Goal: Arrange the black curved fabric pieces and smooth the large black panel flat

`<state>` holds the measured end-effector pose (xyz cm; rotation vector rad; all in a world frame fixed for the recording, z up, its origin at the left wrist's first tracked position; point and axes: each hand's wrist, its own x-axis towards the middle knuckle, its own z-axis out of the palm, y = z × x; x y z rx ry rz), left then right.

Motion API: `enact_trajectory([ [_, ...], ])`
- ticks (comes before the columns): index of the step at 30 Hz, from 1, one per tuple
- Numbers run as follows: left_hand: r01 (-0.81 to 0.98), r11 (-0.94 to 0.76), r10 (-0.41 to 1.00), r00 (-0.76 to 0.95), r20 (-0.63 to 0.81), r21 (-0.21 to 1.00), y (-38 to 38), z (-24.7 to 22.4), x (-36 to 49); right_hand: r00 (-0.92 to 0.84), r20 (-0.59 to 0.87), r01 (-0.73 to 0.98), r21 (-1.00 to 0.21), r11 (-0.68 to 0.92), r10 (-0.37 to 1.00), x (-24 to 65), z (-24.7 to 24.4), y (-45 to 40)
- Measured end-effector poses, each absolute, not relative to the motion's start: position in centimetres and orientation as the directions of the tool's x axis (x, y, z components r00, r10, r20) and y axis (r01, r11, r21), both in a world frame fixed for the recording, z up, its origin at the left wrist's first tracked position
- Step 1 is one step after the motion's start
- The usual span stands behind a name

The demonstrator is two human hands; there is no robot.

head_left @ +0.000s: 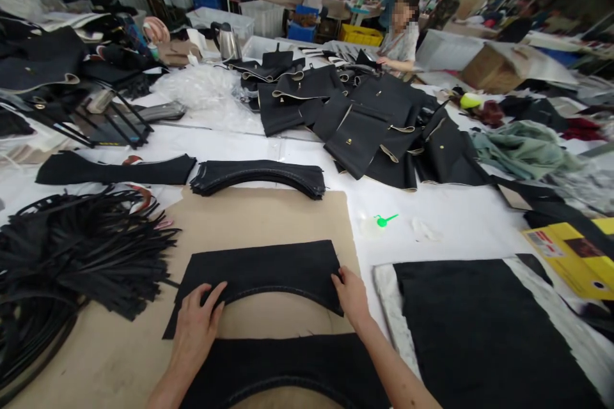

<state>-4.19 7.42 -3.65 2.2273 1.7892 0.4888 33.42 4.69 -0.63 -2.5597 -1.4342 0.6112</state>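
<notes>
Black fabric panel (pixel 261 271), arched cut-out along its near edge: it lies flat on the brown cardboard sheet (pixel 268 220), in the middle of the white worktable (pixel 451 217), directly in front of you.

Left hand (pixel 194 326): open, palm down, fingers spread, pressing the panel's lower left leg near the inner curve. No grip taken.

Right hand (pixel 351 294): fingers curled at the panel's right edge; it touches the cloth, but you cannot tell from this view whether it pinches the edge or only rests on it.

Second curved panel (pixel 288 370): black, same shape, nearest to you, between your forearms, apart from the first.

Stacked curved strips (pixel 259 177): at the far edge of the cardboard, well clear of your hands.

Bundle of thin black straps (pixel 81 249): to your left, fanned out, its ends lying just beside the panel's left side.

Large black sheet on white backing (pixel 480 326): to your right, near your right forearm.

Green plastic piece (pixel 385 220): loose on the table beyond your right hand.

Bag flaps with metal studs (pixel 374 128): heaped further back; another person sits behind them.

Risks, as judged: uneven pressure between your two hands could skew or ripple the panel on the smooth cardboard. A sweep of your left arm could drag strap ends onto the cloth. Sliding the panel toward you could overlap it with the second curved panel and confuse the two.
</notes>
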Motion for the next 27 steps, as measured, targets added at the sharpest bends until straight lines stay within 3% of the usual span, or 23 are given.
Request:
enact_trajectory([
  [14,0.944,-0.218,0.976,0.213,0.046,0.249,6.5,-3.5,-2.8,0.516,-0.316,0.763,-0.253,-0.595,0.796,32.9,-0.5,5.2],
  [23,0.949,-0.208,0.978,0.205,0.036,0.237,6.0,-3.4,-2.0,0.522,-0.338,0.765,-0.222,-0.605,0.783,32.5,-0.5,5.1],
  [27,0.948,-0.191,0.981,0.189,0.034,0.256,6.0,-2.9,-1.6,0.481,-0.327,0.781,-0.261,-0.567,0.813,32.5,-0.8,4.9],
])
